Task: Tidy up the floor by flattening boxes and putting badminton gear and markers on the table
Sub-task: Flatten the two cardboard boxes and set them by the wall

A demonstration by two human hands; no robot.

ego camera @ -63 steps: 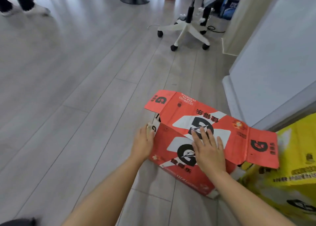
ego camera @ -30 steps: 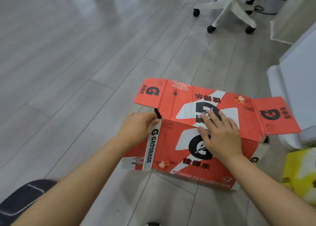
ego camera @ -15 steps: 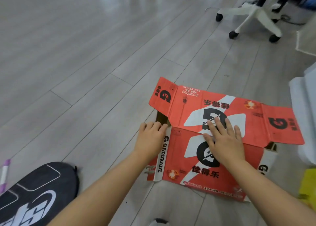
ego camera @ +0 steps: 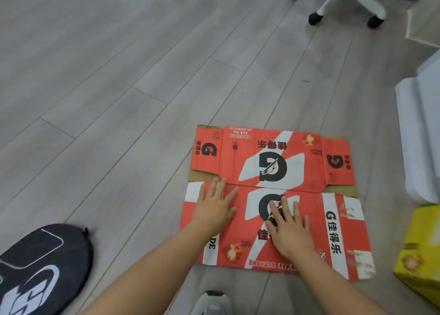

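From the head camera, my 1 view, the orange-red printed cardboard box [ego camera: 273, 167] lies collapsed on the grey wood-plank floor [ego camera: 107, 76]. Its end flaps are spread to both sides and raw brown edges show.

The left hand [ego camera: 214, 210] rests palm-down near the left end of the front panel, its fingers [ego camera: 222, 187] straight and slightly fanned. The right hand [ego camera: 291, 231] presses on the black logo mid-panel, its fingers [ego camera: 284, 207] straight and spread. Neither hand grips anything.

I judge the flattening of this box to be nearly done. The corrugated board looks thin and creased, and may spring up once released.

The next move calls for lifting both palms and turning to 1 of 2 things. The yellow cardboard box [ego camera: 419, 250] at the right edge looks crumpled and not flat. The black oval fabric racket cover [ego camera: 40, 267] at the near left, with white markings, is probably badminton gear for the surface. No surface is in view.
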